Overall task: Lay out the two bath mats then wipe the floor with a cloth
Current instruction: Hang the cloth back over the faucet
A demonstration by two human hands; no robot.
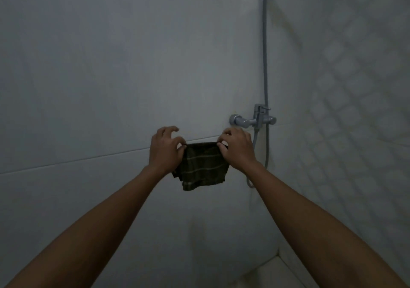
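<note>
Item: cloth (203,165), dark with pale stripes. You hold it up before the wall (111,77), stretched by its top edge between your two hands; the rest hangs free below them, lower edge uneven and partly doubled.

Left hand (165,149): thumb and forefinger pinch the cloth's left top corner; the other fingers arch clear above it.

Right hand (236,150): fingertips pinch the right top corner, knuckles toward you.

Fixtures: shower tap (255,118) just beyond and to the right of your right hand; shower hose (265,55) running up above it and looping down past your right wrist.

Bath mats: not in view. Floor: at most a pale strip far below your right forearm.

Risks, as judgement:
- Both holds are light corner pinches. A slip on one side would let the cloth swing and bunch.
- Your right hand is near the tap and hose. A wide move right could snag the cloth or knock the lever.
- The light is dim, so footing and floor wetness cannot be judged from here.
</note>
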